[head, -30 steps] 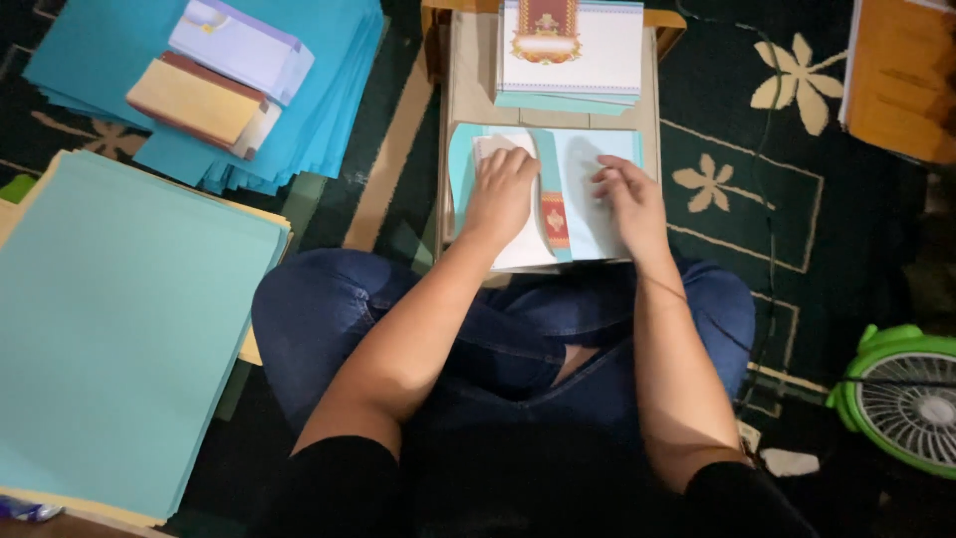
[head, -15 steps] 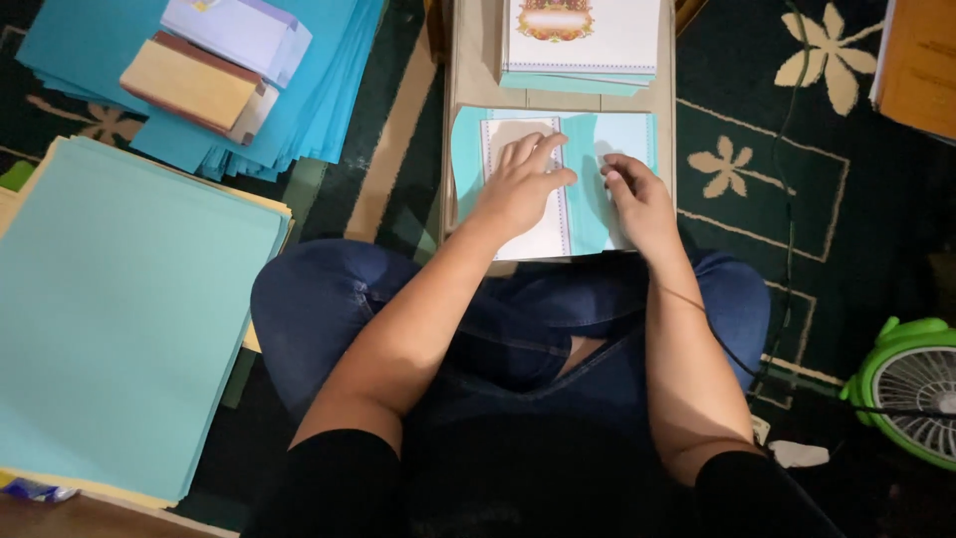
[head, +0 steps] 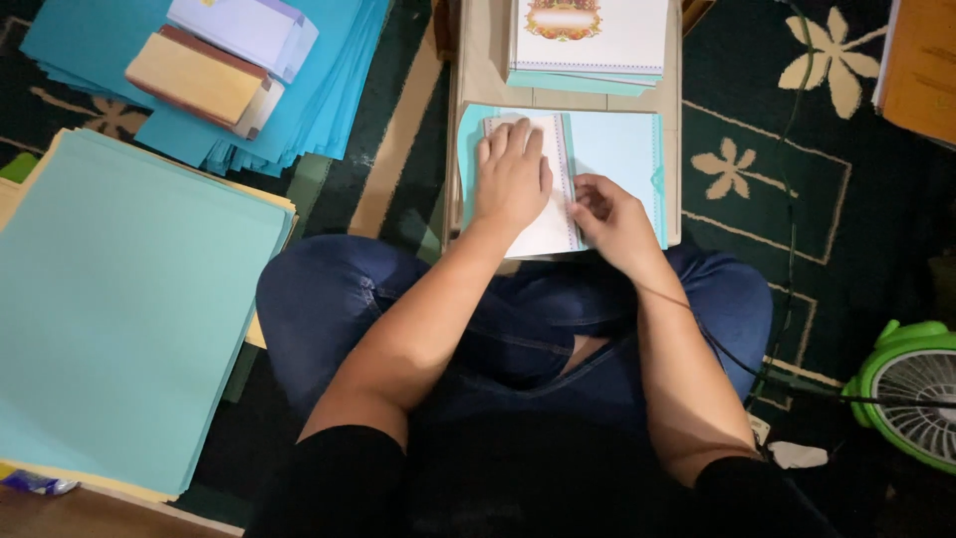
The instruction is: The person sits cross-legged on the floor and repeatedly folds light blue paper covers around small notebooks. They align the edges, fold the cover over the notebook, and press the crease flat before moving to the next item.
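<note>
My right hand (head: 609,214) pinches the card's (head: 543,179) right edge. My left hand (head: 513,174) lies flat on the card, fingers together. The card rests on the teal folder (head: 617,149), on the board (head: 478,80). Beyond: a card stack (head: 588,45).

Hands (head: 558,194) on white card (head: 543,214), perhaps folding

Dark green floral carpet (head: 797,189) carries: small beige table (head: 478,80) at 12 o'clock, teal paper stacks (head: 119,309) at 9 o'clock, green fan (head: 911,389) at 4 o'clock.
</note>
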